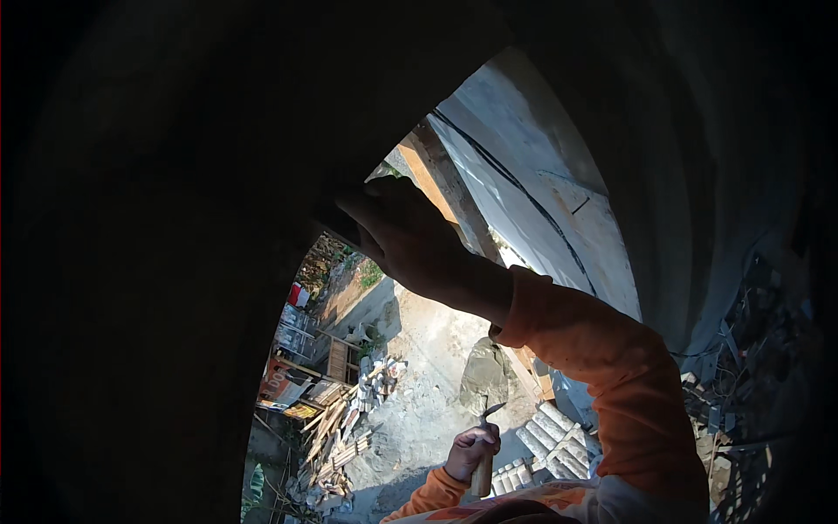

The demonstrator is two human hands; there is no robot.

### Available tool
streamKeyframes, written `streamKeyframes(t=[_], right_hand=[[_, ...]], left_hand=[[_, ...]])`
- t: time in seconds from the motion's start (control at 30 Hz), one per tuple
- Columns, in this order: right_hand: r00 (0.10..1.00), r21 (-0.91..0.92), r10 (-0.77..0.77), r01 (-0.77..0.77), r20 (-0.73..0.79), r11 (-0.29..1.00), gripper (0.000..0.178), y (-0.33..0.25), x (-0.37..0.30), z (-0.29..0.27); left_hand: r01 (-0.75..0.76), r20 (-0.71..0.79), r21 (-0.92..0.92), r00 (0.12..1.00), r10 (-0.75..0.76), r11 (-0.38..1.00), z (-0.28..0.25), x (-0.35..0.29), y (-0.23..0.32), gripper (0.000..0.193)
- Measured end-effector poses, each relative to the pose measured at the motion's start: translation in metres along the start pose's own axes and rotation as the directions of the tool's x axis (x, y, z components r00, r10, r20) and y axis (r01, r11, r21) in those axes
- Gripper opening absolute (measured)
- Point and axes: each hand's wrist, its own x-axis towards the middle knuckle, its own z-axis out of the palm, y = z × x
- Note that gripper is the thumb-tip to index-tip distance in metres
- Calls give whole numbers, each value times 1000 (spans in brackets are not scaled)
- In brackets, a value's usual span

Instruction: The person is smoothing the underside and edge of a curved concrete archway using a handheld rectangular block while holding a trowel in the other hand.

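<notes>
Black, unlit surface [166,262] fills the top and left of frame; wall or underside, cannot tell. Bright ground [436,341] shows through the gap, apparently well below. Grey wall [541,188] slants down the upper right, black cable [515,179] along it.

Orange sleeve [642,375] of the person's right arm crosses from the lower right up to the surface. Wood pile [336,428] lies on the ground at left, pieces scattered. Beam [454,188] runs diagonally behind the right hand [410,231]; stack [554,437] of pale, rounded pieces sits lower right.

Right hand is up at the edge of the surface, fingers bent; too dark to tell whether it grips something or just presses there. Trowel [491,410] is low centre, in the left hand [472,448], well apart from the surface; blade [486,375] up, handle [481,479] down. Left hand is wrapped round the handle, firm by the look of it. Blade is dull grey; coated or bare, cannot tell.

Progress, as a judgement: work looks under way, not wrapped up, since the trowel is in hand and the other hand is at the surface. Trowel not on the surface at this moment. How much is done cannot be read, shadow hides any finish; what is left, likewise unclear.
</notes>
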Motion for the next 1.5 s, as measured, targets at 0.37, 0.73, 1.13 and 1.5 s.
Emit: streamKeyframes(t=[0.37,0.73,1.13,1.5], right_hand=[[977,-473,-140,48,-162,880,34,36,16,-33],[985,-556,-100,3,-144,831,35,52,32,-53],[954,-523,-140,-21,-266,852,36,68,48,-70],[982,-485,11,-103,-188,868,41,87,61,-91]], left_hand=[[-19,51,-27,998,21,999,-12,1,-6,5],[-19,54,-13,998,20,1000,-23,1,-9,5],[-31,85,22,996,29,999,-17,0,-3,10],[-46,73,17,996,44,999,-16,-5,-2,12]])
